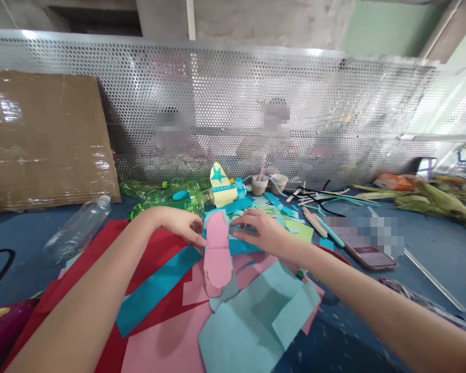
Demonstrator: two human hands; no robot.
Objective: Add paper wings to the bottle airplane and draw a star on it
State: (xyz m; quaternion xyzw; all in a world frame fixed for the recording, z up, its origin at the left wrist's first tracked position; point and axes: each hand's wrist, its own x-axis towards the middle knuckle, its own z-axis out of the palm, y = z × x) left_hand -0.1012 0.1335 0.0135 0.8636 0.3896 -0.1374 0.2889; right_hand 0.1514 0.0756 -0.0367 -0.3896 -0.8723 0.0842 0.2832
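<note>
A pink paper cutout (218, 259) with rounded ends and a crease across its middle sits between my two hands. My left hand (182, 225) comes in from the left, its fingers curled and its thumb at the cutout's left edge. On the other side is my right hand (261, 229), fingers apart and pointing at the cutout's right edge. Whether its fingertips touch the paper I cannot tell. Light blue paper (248, 316), a pink sheet (166, 339), a red sheet (151, 259) and a blue strip (159, 292) lie below my hands.
Green plastic bottles (166, 197), a paper-decorated bottle (223, 194) and small cups (260, 185) stand or lie behind. A clear bottle (79, 228) and a cardboard sheet (42, 140) are left. Rightward are glue sticks (330, 230), a phone (365, 248) and dry husks (438, 199).
</note>
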